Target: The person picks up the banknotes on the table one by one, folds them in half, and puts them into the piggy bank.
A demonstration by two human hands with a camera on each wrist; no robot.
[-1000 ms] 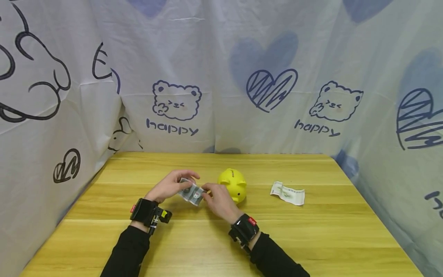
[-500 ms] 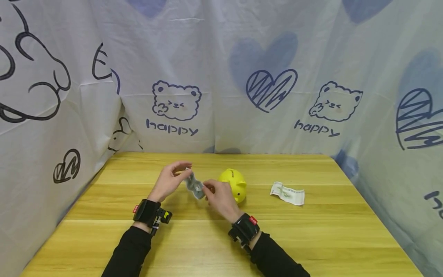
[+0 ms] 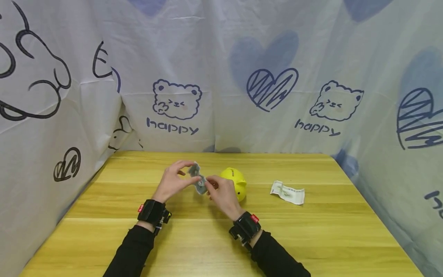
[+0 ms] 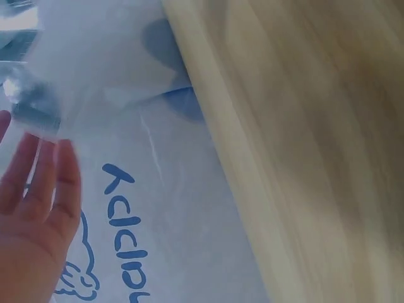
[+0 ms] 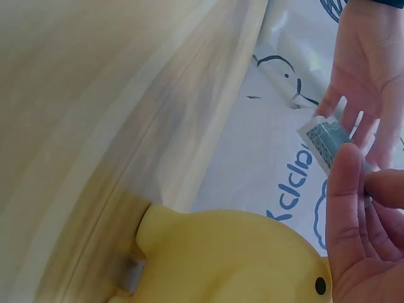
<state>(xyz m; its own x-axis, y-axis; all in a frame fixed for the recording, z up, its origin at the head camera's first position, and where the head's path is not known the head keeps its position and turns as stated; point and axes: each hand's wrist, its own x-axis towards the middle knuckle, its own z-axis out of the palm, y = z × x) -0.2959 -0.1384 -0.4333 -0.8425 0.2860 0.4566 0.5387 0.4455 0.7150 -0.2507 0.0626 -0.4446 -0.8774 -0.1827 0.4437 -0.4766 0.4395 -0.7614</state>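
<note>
A creased grey-green banknote (image 3: 200,187) is up off the table between the two hands. My right hand (image 3: 224,195) pinches its near end between thumb and fingers; the right wrist view shows the banknote (image 5: 325,140) poking out past the fingertips. My left hand (image 3: 171,182) is at the far end, thumb and fingers spread around the note. Its fingers look fairly straight in the left wrist view, close under the blurred banknote (image 4: 35,110). Just behind the right hand, a yellow piggy bank (image 3: 236,177) stands upright, slot on top, partly covered by that hand.
A second, pale banknote (image 3: 292,195) lies creased on the wooden table (image 3: 311,238) to the right of the piggy bank. White printed cloth (image 3: 221,115) hangs behind the table and along both sides.
My left hand has moved right and slightly away, its thumb and fingers now spread wider. The banknote has tilted from lying flatter to more upright and bent. The right hand has barely shifted.
</note>
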